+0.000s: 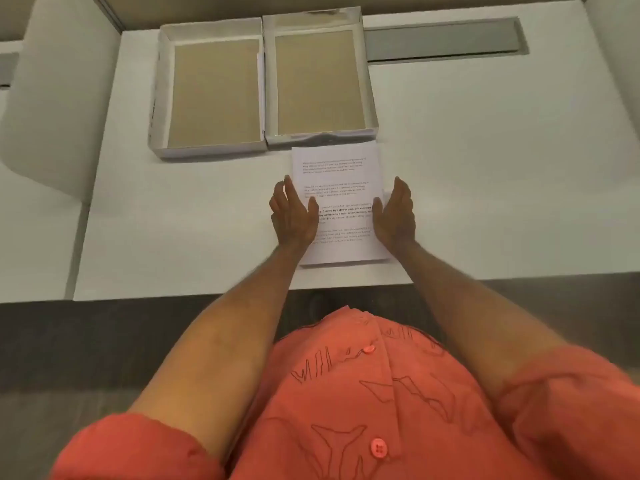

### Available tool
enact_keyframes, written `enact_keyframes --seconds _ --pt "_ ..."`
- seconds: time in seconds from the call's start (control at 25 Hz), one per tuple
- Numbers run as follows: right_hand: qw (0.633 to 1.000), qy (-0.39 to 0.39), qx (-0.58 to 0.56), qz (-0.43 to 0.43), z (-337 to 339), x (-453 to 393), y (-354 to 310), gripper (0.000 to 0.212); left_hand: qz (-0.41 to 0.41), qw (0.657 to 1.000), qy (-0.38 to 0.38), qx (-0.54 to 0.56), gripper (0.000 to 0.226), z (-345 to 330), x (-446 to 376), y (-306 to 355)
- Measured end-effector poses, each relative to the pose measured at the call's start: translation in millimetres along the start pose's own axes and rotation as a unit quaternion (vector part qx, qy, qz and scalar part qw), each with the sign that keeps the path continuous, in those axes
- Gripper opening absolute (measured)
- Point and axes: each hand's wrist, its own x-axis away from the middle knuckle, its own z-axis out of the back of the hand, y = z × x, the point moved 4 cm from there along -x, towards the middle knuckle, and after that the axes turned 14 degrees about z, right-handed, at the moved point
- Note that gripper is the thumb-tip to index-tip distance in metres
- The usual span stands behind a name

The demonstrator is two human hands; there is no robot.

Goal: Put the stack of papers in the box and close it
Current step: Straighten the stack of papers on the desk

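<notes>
Head view, looking down over a white table (485,168). Stack of papers (341,188) lies flat near the table's front edge, printed text on the top sheet, long side running away from the person. Its far edge sits just beside the near wall of the right-hand tray.

Two shallow white cardboard trays stand side by side at the back of the table, touching along their long walls, brown bottoms showing in both. Cannot tell which is the box and which the lid, so: left tray (211,91) and right tray (318,81). Both are uncovered, nothing visible inside either. The near wall of the right tray looks a little buckled.

Left hand (292,213) is at the left long edge of the stack, fingers straight and together, palm turned inward toward the paper, thumb lying over the sheet's margin. Right hand (394,213) mirrors it at the right long edge, fingers likewise extended, not curled. Both hands flank the stack at its nearer half; the stack rests on the table, not lifted.

Grey recessed channel (446,39) runs along the table's back, right of the trays. Person wears a coral button shirt (363,410) with short sleeves.
</notes>
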Motion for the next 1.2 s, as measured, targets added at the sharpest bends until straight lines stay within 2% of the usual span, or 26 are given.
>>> enact_keyframes --seconds 0.16,0.36,0.64,0.84,1.0,1.12,1.2 --pt "0.995 0.023 -0.064 -0.079 -9 -8 2 0.066 0.093 0.994 -0.055 0.023 0.08 -11 -6 -5" --pt "0.987 -0.001 -0.066 -0.145 -21 -12 8 0.059 0.104 0.991 -0.078 0.001 0.082 -19 -8 -10" --pt "0.96 -0.017 -0.142 -0.24 -23 -32 10 0.066 0.129 0.985 -0.113 -0.009 0.085 -15 -23 -8" --pt "0.954 -0.04 -0.147 -0.257 -24 -38 12 0.072 0.126 0.984 -0.122 -0.013 0.087 -16 -27 -9" --pt "0.965 -0.024 -0.127 -0.228 -26 -40 6 0.07 0.118 0.985 -0.123 -0.018 0.087 -17 -29 -11" --pt "0.954 -0.027 -0.21 -0.211 -22 -45 5 0.069 0.116 0.985 -0.126 -0.019 0.088 -18 -30 -12" --pt "0.924 -0.041 -0.3 -0.232 -20 -48 5 0.068 0.114 0.985 -0.128 -0.016 0.088 -18 -31 -13"
